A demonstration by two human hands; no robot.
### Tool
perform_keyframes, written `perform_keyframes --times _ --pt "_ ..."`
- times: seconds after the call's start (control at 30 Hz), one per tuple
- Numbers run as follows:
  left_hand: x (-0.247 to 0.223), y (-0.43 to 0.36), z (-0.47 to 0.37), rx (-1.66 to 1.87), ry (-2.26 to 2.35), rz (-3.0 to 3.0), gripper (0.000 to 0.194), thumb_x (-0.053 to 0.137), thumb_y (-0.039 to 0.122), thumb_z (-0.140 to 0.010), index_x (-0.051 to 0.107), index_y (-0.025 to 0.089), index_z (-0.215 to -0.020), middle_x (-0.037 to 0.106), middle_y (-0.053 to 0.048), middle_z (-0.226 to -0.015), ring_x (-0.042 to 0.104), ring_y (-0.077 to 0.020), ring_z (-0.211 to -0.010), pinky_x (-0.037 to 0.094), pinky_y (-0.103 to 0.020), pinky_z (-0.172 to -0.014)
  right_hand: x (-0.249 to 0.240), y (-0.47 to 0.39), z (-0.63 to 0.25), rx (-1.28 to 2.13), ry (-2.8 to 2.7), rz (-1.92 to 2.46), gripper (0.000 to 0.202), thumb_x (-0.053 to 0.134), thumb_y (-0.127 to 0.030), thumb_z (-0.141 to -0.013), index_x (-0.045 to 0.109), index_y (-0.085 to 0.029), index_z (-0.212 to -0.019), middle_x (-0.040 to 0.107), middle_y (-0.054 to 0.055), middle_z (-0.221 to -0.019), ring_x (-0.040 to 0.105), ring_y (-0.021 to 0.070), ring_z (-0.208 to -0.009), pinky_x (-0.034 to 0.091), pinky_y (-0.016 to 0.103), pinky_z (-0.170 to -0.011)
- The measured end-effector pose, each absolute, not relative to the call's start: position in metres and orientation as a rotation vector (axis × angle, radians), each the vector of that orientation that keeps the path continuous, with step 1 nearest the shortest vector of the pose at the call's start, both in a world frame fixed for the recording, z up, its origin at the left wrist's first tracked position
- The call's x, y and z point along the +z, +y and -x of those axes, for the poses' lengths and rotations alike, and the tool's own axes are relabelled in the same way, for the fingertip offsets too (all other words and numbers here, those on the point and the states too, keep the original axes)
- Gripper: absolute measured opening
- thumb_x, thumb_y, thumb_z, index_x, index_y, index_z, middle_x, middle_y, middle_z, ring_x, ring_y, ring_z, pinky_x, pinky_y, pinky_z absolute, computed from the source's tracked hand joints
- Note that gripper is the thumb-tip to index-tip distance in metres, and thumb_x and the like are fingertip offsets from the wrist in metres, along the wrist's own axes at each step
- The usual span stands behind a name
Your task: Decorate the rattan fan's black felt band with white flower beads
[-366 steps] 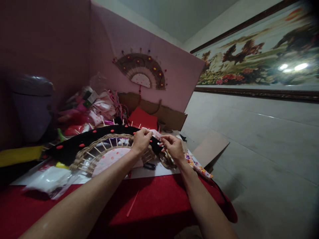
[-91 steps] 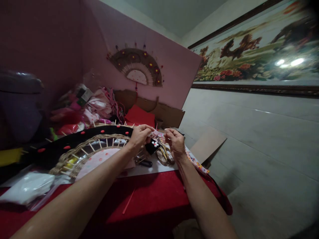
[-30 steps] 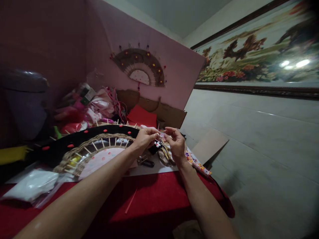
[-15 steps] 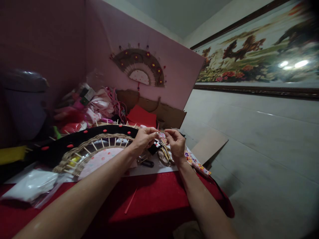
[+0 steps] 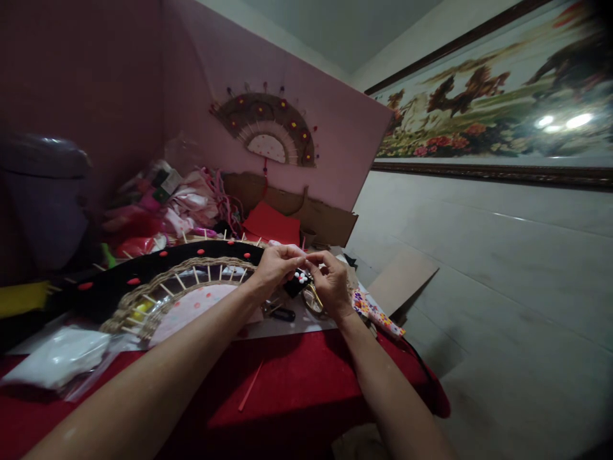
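My left hand point(image 5: 276, 267) and my right hand point(image 5: 331, 280) meet fingertip to fingertip over the right end of a large fan-shaped craft piece. Both are closed in a pinch, and whatever is between the fingertips is too small to make out. The fan has a black band point(image 5: 182, 253) with red dots, a braided cord arc point(image 5: 131, 300), thin sticks and a pale dotted half-circle point(image 5: 191, 305). Just below my fingertips, a white flower of small balls with a red centre point(image 5: 301, 277) sits on the black band. Gold-handled scissors point(image 5: 312, 300) lie partly behind my right hand.
A bag of white material point(image 5: 62, 354) lies at left on the red cloth point(image 5: 287, 370), and a thin red stick point(image 5: 250, 386) is in front. A flower-patterned strip point(image 5: 378, 314) lies at right. A finished fan point(image 5: 272, 128) hangs behind, above piled pink materials point(image 5: 191, 198).
My right hand has moved left, so its fingertips now meet those of my left hand. The small white bit seen at my left fingertips before is now hidden.
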State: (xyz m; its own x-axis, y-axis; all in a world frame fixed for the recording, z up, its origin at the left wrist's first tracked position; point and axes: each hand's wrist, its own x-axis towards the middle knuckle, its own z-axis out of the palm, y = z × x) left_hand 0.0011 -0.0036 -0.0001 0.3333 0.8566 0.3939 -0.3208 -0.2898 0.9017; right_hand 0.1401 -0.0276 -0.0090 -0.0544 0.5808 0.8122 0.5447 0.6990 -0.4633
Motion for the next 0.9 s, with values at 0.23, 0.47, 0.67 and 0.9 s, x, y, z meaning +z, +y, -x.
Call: perform_keyframes --times 0.23,0.47,0.67,0.9 --pt "-0.0012 -0.0033 -0.0014 1.195 0.559 -1.432 0.029 0.068 0.039 -0.066 0.062 0.012 -0.074 0.059 0.0 -0.057 0.036 -0.0016 -0.033 0.018 -0.015 -0.03 -0.0118 -0.026 -0.1423 -0.063 -1.734 0.923 0.008 0.052 -0.02 -0.083 0.06 -0.019 -0.082 0.06 0.002 -0.075 0.055 0.0145 -0.067 0.042 0.026 -0.059" --pt "-0.0041 0.0003 -0.0034 1.178 0.604 -1.447 0.035 0.066 0.045 -0.067 0.059 0.012 -0.06 0.051 0.002 -0.046 0.033 -0.0024 -0.03 0.017 -0.016 -0.029 -0.0107 -0.0269 -0.1416 -0.082 -1.745 0.937 0.01 0.05 -0.023 -0.084 0.06 -0.019 -0.085 0.06 0.002 -0.077 0.055 0.0147 -0.069 0.042 0.026 -0.061" --pt "0.0004 -0.0036 -0.0018 1.162 0.609 -1.447 0.037 0.067 0.044 -0.066 0.056 0.012 -0.052 0.042 0.004 -0.035 0.03 -0.0025 -0.028 0.014 -0.017 -0.031 -0.0085 -0.0298 -0.142 -0.105 -1.784 0.939 0.011 0.05 -0.022 -0.084 0.061 -0.02 -0.083 0.061 0.002 -0.078 0.055 0.0151 -0.07 0.042 0.026 -0.062" --pt "0.0035 -0.0061 -0.0026 1.151 0.592 -1.397 0.033 0.069 0.038 -0.065 0.056 0.011 -0.053 0.045 0.004 -0.038 0.031 -0.0023 -0.029 0.013 -0.017 -0.03 -0.0131 -0.022 -0.1448 -0.023 -1.765 0.982 0.007 0.051 -0.022 -0.08 0.057 -0.018 -0.078 0.057 0.0 -0.07 0.051 0.0122 -0.059 0.041 0.024 -0.056"
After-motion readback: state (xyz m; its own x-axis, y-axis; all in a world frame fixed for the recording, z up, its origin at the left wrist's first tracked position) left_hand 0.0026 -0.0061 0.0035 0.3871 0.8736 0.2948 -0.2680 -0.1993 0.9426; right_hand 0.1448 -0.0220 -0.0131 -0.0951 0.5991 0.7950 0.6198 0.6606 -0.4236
